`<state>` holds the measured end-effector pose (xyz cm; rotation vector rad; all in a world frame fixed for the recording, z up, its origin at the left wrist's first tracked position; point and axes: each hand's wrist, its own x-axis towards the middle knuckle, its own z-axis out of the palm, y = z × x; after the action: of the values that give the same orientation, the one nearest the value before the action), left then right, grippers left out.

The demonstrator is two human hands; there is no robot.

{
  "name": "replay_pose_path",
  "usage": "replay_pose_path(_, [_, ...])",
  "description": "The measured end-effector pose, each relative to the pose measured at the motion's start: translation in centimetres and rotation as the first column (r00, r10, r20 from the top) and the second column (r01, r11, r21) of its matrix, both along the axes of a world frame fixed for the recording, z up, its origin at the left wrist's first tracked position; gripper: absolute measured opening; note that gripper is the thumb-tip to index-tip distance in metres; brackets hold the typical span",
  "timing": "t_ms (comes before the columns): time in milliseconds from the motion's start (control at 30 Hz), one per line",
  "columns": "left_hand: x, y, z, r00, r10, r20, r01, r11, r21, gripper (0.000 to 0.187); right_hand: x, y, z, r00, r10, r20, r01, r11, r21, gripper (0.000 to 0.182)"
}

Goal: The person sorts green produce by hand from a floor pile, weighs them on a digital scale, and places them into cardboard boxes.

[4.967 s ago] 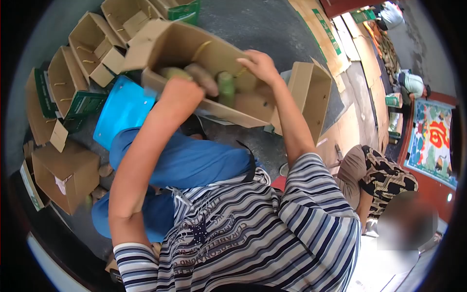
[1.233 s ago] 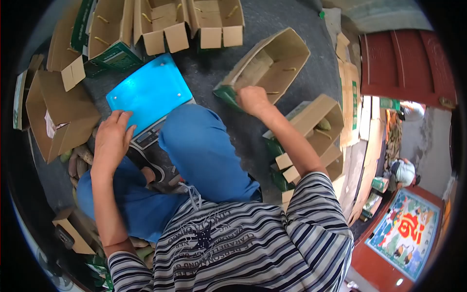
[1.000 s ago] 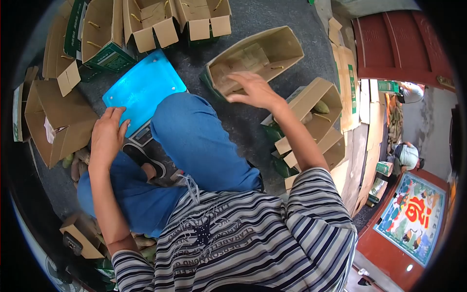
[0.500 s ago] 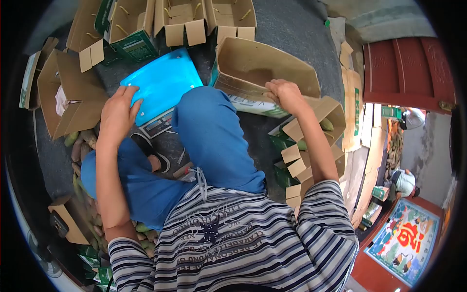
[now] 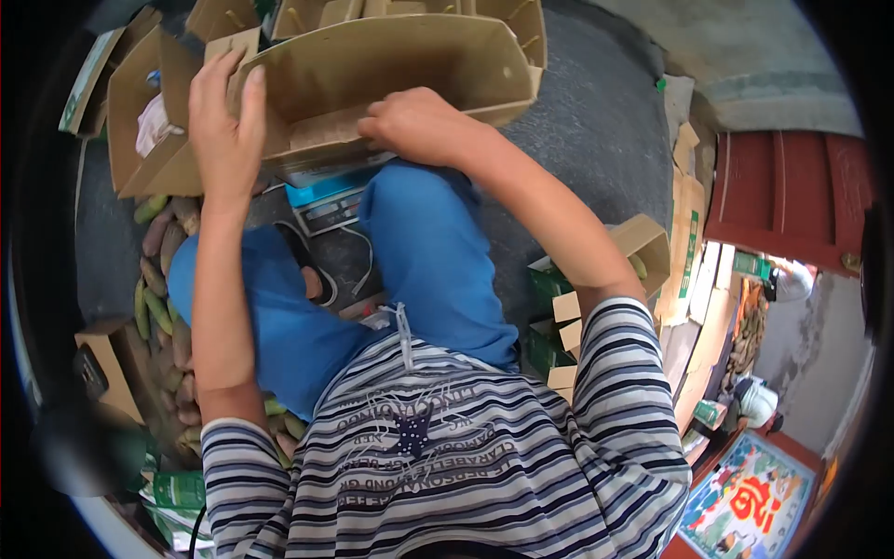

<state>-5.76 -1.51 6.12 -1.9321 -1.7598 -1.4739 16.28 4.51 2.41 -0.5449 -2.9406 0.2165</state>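
While both hands steadied the empty cardboard box [image 5: 391, 70] over the scale [image 5: 326, 200], left hand [image 5: 223, 121] clasped its left wall & right hand [image 5: 414, 126] gripped near edge.

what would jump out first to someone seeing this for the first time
The big open cardboard box at the top centre, sitting over the scale, with the left hand gripping its left end and the right hand on its near edge. Next, the blue trousers and striped shirt filling the middle and bottom. Then the pile of long green and brown vegetables on the floor at the left.
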Motion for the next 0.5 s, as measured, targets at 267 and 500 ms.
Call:
replay_pose_path(267, [-0.8, 0.0, -0.3, 0.996, -0.003, 0.085, 0.015, 0.99, -0.137, 0.031, -8.9, -0.6, -2.6, 0.948, 0.089, 0.304, -0.065, 0.994, -0.088, 0.024])
replay_pose_path(500, [-0.2, -0.5, -2.9, 0.996, -0.074, -0.054, 0.056, 0.956, -0.287, 0.031, -6.8, -0.3, -2.2, 0.867, 0.043, 0.497, -0.017, 0.998, -0.056, 0.027])
